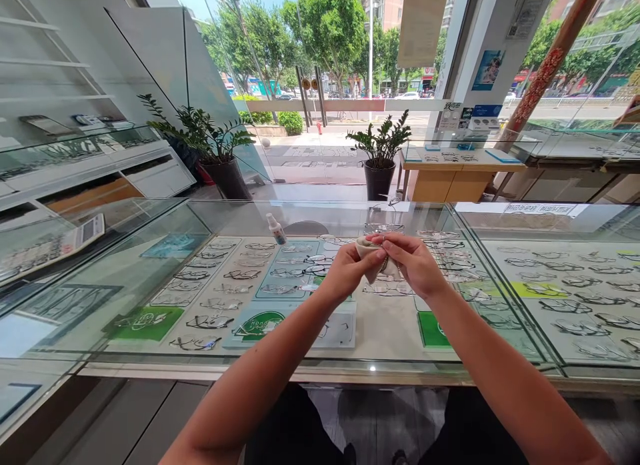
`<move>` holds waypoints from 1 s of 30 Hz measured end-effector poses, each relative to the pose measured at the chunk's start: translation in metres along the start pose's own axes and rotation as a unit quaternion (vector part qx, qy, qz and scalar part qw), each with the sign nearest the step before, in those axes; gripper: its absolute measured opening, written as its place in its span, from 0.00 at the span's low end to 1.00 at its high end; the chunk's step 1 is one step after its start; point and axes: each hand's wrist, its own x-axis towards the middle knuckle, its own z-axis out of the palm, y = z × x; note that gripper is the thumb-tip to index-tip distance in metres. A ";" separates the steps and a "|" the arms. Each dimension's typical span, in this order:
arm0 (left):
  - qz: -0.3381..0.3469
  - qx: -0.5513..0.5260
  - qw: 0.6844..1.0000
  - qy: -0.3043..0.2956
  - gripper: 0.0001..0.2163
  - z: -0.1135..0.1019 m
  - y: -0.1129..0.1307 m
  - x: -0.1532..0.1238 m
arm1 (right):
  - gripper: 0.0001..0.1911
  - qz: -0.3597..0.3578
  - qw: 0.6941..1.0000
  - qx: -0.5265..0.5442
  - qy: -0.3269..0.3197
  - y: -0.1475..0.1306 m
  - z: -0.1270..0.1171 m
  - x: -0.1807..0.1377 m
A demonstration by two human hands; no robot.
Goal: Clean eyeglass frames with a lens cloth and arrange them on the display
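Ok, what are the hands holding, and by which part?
A pale cloth, bunched between both hands: the left hand grips its left side, the right hand pinches its right side. Whether anything is wrapped inside cannot be told.

Soft matt cloth (373, 262) (glossy glass counter (150, 265) beneath)

The left hand (350, 273) and right hand (416, 265) meet (both pinched closed) ahead.

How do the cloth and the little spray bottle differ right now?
The cloth is bunched between the left hand and right hand, above the glass counter; the spray bottle stands on it, untouched. The cloth is soft and beige; the bottle is rigid, white and blue. Both are small.
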 end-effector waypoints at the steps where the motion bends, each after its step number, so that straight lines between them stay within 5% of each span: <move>1: -0.001 -0.002 1.000 -0.002 0.21 0.000 0.001 0.000 | 0.11 -0.001 1.000 -0.001 -0.001 0.000 0.000 0.000; 9: -0.012 0.010 1.000 -0.020 0.21 0.003 0.004 -0.005 | 0.15 0.029 0.999 0.028 0.033 -0.003 0.005 0.000; 16: -0.010 0.017 0.999 -0.040 0.31 0.005 0.007 -0.008 | 0.14 0.041 0.994 0.074 0.066 -0.004 0.006 0.002; 30: -0.008 0.044 0.996 -0.082 0.24 0.000 0.006 -0.007 | 0.12 0.052 0.991 0.093 0.077 -0.003 -0.003 0.005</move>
